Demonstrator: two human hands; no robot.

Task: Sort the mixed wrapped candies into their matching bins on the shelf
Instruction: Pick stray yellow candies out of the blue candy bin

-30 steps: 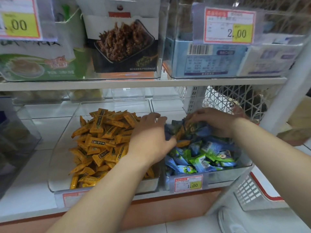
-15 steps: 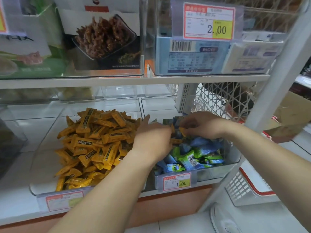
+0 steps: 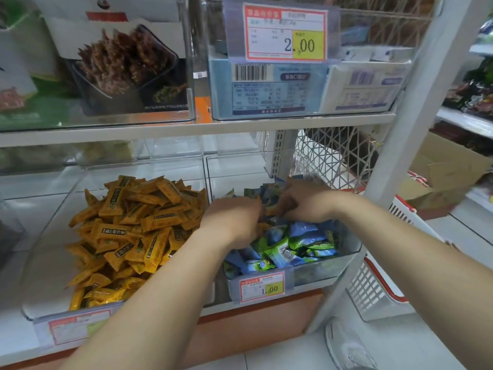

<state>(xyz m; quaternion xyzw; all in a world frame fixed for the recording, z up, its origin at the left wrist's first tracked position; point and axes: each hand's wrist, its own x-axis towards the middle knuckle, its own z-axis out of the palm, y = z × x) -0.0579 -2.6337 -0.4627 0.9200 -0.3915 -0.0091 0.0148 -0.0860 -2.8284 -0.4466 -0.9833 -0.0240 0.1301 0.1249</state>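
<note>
Head view: both hands work inside the right clear plastic bin (image 3: 346, 259) on the lower white shelf (image 3: 34, 209). This bin holds blue and green crinkled foil-wrapped candies (image 3: 288, 247), with a few orange wrappers mixed in between the hands. The left hand (image 3: 234, 220) lies knuckles-up on the pile, fingers curled down among the wrappers; whether they grip anything cannot be told. The right hand (image 3: 306, 202) has its fingers bent and pinched on wrappers at the rear of the pile. The left clear plastic bin (image 3: 40, 284), just beside, holds oblong orange wrapped candies with dark labels (image 3: 138, 228), heaped toward its right wall. Bare shelf lies left of it. An upper shelf edge (image 3: 186, 128) sits above both bins, and a white upright post (image 3: 394, 156) borders the right bin.
</note>
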